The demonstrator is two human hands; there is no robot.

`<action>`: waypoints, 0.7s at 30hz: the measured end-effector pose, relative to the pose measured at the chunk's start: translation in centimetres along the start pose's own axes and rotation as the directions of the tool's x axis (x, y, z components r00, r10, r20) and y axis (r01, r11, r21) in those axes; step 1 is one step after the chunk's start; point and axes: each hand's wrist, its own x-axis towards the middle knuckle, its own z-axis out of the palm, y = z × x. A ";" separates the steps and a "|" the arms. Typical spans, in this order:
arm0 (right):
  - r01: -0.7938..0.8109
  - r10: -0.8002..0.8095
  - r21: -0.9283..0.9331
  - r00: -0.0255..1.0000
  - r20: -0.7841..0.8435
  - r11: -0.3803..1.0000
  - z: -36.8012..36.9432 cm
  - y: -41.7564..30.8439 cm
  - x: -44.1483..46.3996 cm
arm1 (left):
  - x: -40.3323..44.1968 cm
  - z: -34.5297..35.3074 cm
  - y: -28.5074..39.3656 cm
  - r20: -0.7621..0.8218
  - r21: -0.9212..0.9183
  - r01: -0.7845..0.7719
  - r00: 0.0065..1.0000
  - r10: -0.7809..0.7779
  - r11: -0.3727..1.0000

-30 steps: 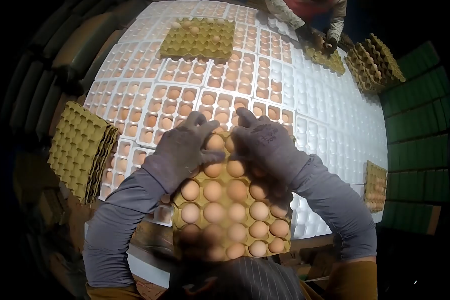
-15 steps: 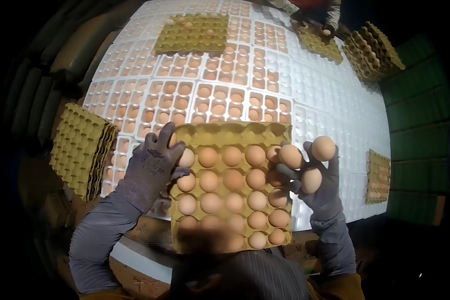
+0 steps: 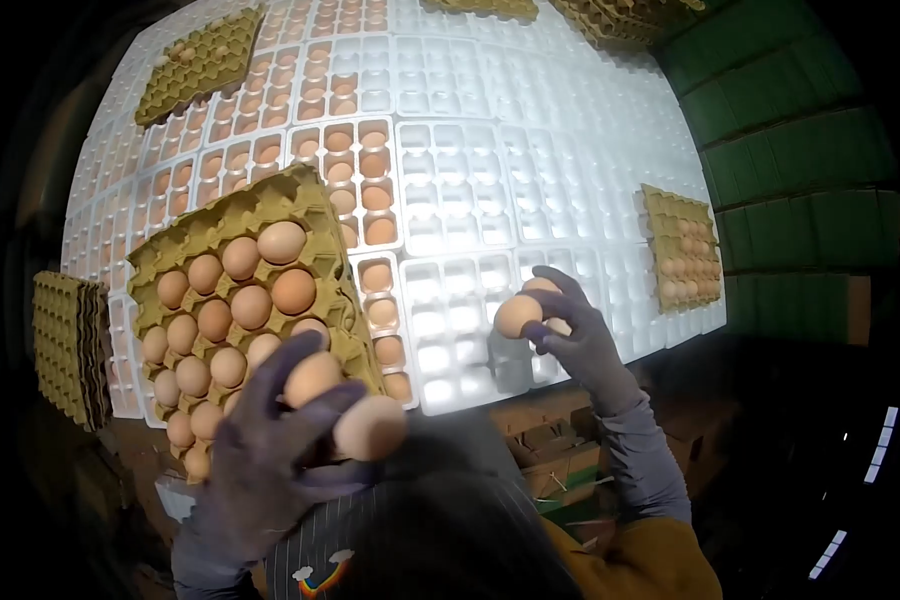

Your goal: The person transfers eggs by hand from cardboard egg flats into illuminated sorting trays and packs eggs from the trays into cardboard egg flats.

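My left hand, in a grey glove, is closed on eggs: one egg sits between the fingers and another egg by the thumb. It is over the lower right part of a yellowish pulp egg tray, which stands tilted and carries rows of brown eggs. My right hand, also gloved, holds several eggs in its fingers, the foremost egg plainest. Beneath it lie white moulded trays with square cells. White trays to the left hold eggs.
A pulp tray with a few eggs lies at the far left. Stacked pulp trays stand at the left edge. Another egg-filled pulp tray rests at the right, near green stacked panels. Cardboard boxes sit below the front edge.
The view has swung right. The pulp tray is now further left and tilted. My left hand has gone from its side to its lower right and now holds eggs; the right hand is over white cells.
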 end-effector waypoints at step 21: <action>0.549 -0.483 -0.210 0.824 0.295 0.809 5.5 10.6 -0.6 | 7.4 25.1 -1.1 -0.154 0.324 0.429 0.903 -0.401 0.843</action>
